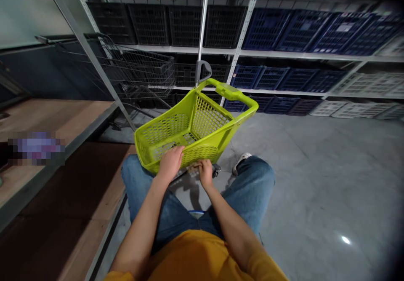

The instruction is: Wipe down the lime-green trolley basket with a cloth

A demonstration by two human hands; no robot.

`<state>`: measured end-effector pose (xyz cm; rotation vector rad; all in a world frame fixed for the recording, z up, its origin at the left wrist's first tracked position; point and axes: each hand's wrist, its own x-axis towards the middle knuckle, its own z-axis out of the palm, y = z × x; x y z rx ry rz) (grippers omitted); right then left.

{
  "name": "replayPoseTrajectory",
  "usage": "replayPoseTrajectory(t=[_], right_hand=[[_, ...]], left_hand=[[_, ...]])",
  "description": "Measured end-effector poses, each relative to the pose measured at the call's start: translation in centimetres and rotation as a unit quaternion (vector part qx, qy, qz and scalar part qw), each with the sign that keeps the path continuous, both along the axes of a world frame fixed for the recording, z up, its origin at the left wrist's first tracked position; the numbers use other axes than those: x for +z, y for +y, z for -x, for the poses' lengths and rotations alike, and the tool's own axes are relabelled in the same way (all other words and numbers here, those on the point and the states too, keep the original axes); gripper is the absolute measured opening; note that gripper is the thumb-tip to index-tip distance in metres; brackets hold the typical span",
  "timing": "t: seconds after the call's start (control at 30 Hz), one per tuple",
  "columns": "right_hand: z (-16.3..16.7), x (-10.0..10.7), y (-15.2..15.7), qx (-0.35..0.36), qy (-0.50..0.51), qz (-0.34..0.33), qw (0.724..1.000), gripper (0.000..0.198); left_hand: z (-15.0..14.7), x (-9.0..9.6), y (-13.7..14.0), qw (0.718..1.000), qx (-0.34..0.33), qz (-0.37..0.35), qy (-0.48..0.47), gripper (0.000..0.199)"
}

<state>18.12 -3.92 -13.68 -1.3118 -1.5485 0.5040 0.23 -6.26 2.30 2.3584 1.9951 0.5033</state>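
A lime-green plastic shopping cart (217,144) with lattice sides stands tilted between my knees as I sit. My left hand (171,161) is closed over its near rim, with the fingertips partly hidden. Against the outside of the near wall, lower down, my right hand (205,173) is closed in a pinch. A small brownish, crumpled piece (196,164) shows at its fingers; its kind I cannot make out. The cart's looped handle (241,97) points away to the right. Inside, the basket shows only its perforated floor.
A wooden bench with a metal frame (78,121) runs along my left, with a blurred patch on it. Behind the cart, a wire trolley (142,68) stands before shelves holding black crates (148,24) and blue crates (268,28). A metal pole (204,24) rises behind the cart.
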Motion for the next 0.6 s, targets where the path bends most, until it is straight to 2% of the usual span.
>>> replayPoseTrajectory(t=[0.1, 0.17, 0.23, 0.27, 0.33, 0.5, 0.57, 0.6], right_hand=[[-0.9, 6.4, 2.3, -0.073, 0.040, -0.080, 0.993, 0.025], [-1.5, 10.4, 3.8, -0.094, 0.063, -0.140, 0.984, 0.026], [-1.8, 12.2, 4.7, -0.107, 0.071, -0.178, 0.976, 0.027], [-1.8, 12.0, 4.9, -0.107, 0.067, -0.183, 0.975, 0.027], [-1.7, 9.7, 4.4, -0.103, 0.045, -0.163, 0.980, 0.025], [-1.2, -0.7, 0.7, -0.057, -0.008, -0.018, 0.998, 0.022], [-1.4, -2.5, 0.0, -0.056, 0.002, 0.008, 0.998, 0.022], [-1.7, -2.5, 0.1, -0.069, 0.012, 0.013, 0.997, 0.022]], left_hand=[[0.0, -0.2, 0.0, 1.000, -0.003, -0.010, 0.001, 0.033], [0.0, -0.2, 0.0, 1.000, -0.005, -0.014, -0.001, 0.032], [-0.1, -0.2, -0.1, 1.000, -0.006, -0.013, -0.001, 0.032], [-0.1, -0.1, -0.1, 1.000, -0.005, -0.012, 0.000, 0.032], [-0.1, 0.0, -0.2, 1.000, -0.004, -0.008, 0.004, 0.033], [-0.1, 0.0, -0.2, 1.000, 0.000, -0.012, 0.011, 0.034], [-0.1, -0.1, -0.1, 1.000, 0.001, -0.013, 0.011, 0.035], [0.0, -0.2, -0.1, 1.000, 0.001, -0.012, 0.011, 0.036]])
